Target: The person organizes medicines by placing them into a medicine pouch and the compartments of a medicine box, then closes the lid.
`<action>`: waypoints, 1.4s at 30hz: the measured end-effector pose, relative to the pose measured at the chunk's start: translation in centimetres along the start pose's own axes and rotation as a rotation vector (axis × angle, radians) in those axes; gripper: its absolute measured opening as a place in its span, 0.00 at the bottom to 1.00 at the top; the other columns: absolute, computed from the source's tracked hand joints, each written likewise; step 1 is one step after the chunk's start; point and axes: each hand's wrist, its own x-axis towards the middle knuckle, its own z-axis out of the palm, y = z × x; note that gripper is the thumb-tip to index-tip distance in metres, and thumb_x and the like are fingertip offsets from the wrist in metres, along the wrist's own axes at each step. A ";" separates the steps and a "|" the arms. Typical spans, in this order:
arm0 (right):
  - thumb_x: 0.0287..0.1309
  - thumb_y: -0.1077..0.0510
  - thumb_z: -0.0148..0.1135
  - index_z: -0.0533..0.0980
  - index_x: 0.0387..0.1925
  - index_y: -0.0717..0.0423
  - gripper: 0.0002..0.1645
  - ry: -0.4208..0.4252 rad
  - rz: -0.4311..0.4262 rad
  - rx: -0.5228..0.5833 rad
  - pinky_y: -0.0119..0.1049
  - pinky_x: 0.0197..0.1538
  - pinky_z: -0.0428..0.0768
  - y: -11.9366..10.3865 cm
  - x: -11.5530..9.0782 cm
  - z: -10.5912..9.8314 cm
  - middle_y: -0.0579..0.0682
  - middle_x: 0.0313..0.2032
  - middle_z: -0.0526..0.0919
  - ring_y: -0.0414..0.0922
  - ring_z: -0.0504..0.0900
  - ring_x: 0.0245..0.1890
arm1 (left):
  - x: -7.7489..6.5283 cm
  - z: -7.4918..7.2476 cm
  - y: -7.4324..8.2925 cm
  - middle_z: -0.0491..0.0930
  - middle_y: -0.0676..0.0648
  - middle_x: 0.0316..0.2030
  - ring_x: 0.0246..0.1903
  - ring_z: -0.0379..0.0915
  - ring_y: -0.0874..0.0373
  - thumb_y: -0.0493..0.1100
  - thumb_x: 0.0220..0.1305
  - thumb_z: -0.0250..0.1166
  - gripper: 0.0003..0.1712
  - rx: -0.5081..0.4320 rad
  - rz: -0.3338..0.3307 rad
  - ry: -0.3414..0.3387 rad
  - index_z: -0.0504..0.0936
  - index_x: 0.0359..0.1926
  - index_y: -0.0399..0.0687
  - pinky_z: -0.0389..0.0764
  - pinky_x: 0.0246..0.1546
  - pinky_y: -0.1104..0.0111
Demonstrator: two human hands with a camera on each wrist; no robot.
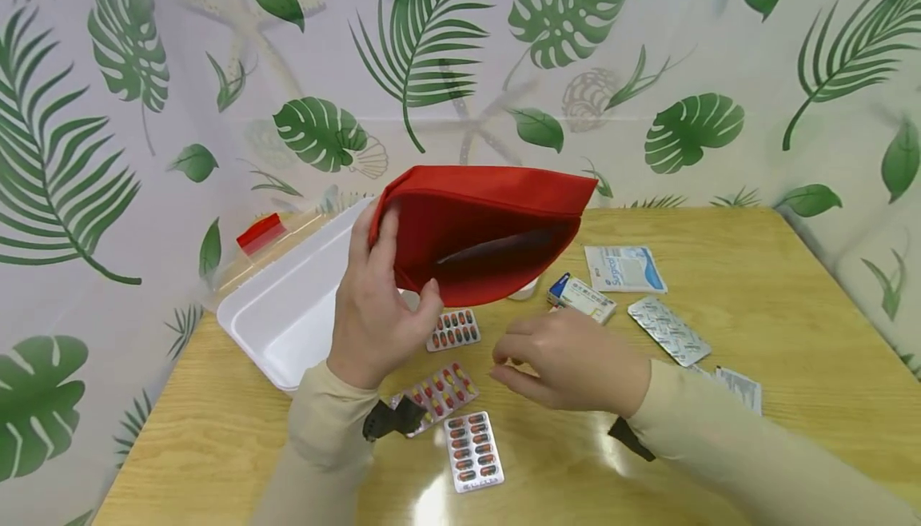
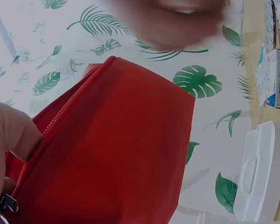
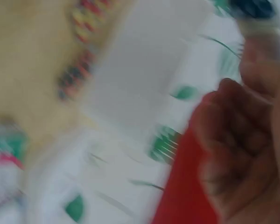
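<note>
A red zippered pouch is held up over the table, its mouth gaping toward the head camera. My left hand grips the pouch's left edge, fingers at the rim and thumb at the opening. In the left wrist view the pouch shows its zipper teeth and a dark zipper pull by the hand. Below and right of it, my right hand hovers over the table with loosely bent fingers. The right wrist view shows that hand blurred, with nothing visible in its fingers.
A white plastic bin stands at the left. Capsule blister packs lie near the front, another beneath the pouch. To the right are a small medicine box, a surgical packet, a silver blister pack and a sachet.
</note>
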 end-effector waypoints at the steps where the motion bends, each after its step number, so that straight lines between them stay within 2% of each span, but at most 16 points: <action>1: 0.58 0.51 0.64 0.81 0.31 0.48 0.06 -0.059 0.033 0.026 0.30 0.29 0.77 0.2 -0.1 0.9 0.39 0.29 0.80 0.34 0.78 0.27 | 0.1 -0.1 0.0 0.59 0.43 0.68 0.54 0.69 0.51 0.39 0.47 0.63 0.45 0.000 -0.001 0.001 0.62 0.69 0.36 0.81 0.44 0.59; 3: 0.58 0.50 0.64 0.82 0.35 0.49 0.08 -0.165 0.092 0.077 0.32 0.33 0.79 0.7 -0.1 2.7 0.41 0.33 0.81 0.35 0.79 0.32 | 0.2 -0.1 -0.1 0.59 0.43 0.67 0.53 0.70 0.51 0.39 0.47 0.64 0.45 0.001 -0.003 0.002 0.62 0.69 0.37 0.80 0.44 0.59; 5: 0.57 0.51 0.65 0.82 0.39 0.51 0.11 -0.228 0.116 0.117 0.35 0.37 0.80 1.0 0.0 4.1 0.43 0.37 0.81 0.37 0.80 0.35 | 0.2 -0.1 -0.2 0.59 0.43 0.67 0.53 0.70 0.51 0.39 0.47 0.64 0.45 0.001 -0.004 0.004 0.62 0.69 0.37 0.80 0.44 0.59; 9: 0.55 0.52 0.65 0.80 0.44 0.54 0.15 -0.276 0.107 0.179 0.36 0.42 0.79 1.4 0.7 6.1 0.47 0.41 0.80 0.39 0.79 0.36 | 0.2 -0.1 -0.3 0.58 0.43 0.68 0.56 0.68 0.51 0.40 0.47 0.64 0.45 0.010 -0.008 0.007 0.62 0.69 0.37 0.79 0.46 0.59; 12: 0.54 0.51 0.65 0.78 0.46 0.55 0.19 -0.329 0.110 0.163 0.36 0.45 0.78 1.3 1.5 7.0 0.48 0.44 0.79 0.40 0.78 0.38 | 0.1 -0.2 -0.3 0.59 0.43 0.68 0.56 0.68 0.51 0.40 0.46 0.64 0.45 0.015 -0.013 0.012 0.63 0.69 0.37 0.79 0.46 0.59; 17: 0.56 0.44 0.63 0.76 0.53 0.55 0.27 -0.441 0.170 0.121 0.38 0.53 0.76 1.3 2.5 8.0 0.51 0.53 0.78 0.44 0.79 0.48 | 0.1 -0.3 -0.4 0.60 0.44 0.67 0.53 0.71 0.51 0.40 0.47 0.65 0.45 0.010 -0.014 0.022 0.63 0.68 0.36 0.80 0.45 0.58; 19: 0.56 0.43 0.63 0.75 0.55 0.54 0.29 -0.465 0.196 0.133 0.38 0.54 0.76 1.4 2.6 8.3 0.50 0.52 0.77 0.43 0.78 0.47 | 0.2 -0.3 -0.4 0.60 0.44 0.67 0.52 0.71 0.51 0.40 0.47 0.65 0.45 0.012 -0.014 0.022 0.63 0.68 0.36 0.80 0.45 0.58; 25: 0.53 0.42 0.67 0.74 0.57 0.50 0.32 -0.491 0.254 0.184 0.37 0.48 0.77 1.8 2.1 8.7 0.45 0.46 0.76 0.39 0.75 0.40 | 0.1 -0.1 -0.4 0.59 0.43 0.67 0.54 0.70 0.50 0.40 0.46 0.65 0.45 0.005 -0.007 0.010 0.62 0.69 0.35 0.79 0.47 0.58; 33: 0.51 0.44 0.68 0.76 0.55 0.47 0.28 -0.455 0.247 0.173 0.35 0.35 0.75 1.9 1.8 9.6 0.44 0.39 0.70 0.39 0.72 0.30 | -0.1 -0.1 -0.4 0.59 0.44 0.68 0.53 0.71 0.51 0.39 0.46 0.65 0.46 0.009 -0.021 -0.002 0.62 0.69 0.36 0.80 0.46 0.59; 38: 0.48 0.44 0.71 0.74 0.47 0.49 0.27 -0.462 0.352 0.190 0.35 0.38 0.75 2.0 1.6 9.9 0.44 0.39 0.70 0.39 0.72 0.32 | 0.0 -0.1 -0.3 0.60 0.43 0.67 0.52 0.72 0.50 0.38 0.46 0.65 0.45 0.008 -0.018 0.004 0.63 0.68 0.36 0.80 0.46 0.58; 42: 0.46 0.47 0.73 0.69 0.50 0.52 0.32 -0.463 0.434 0.241 0.35 0.42 0.76 2.4 1.2 9.8 0.44 0.39 0.74 0.39 0.74 0.34 | 0.1 -0.1 -0.2 0.60 0.43 0.67 0.53 0.71 0.50 0.38 0.46 0.65 0.45 0.002 -0.011 0.001 0.63 0.68 0.36 0.79 0.46 0.58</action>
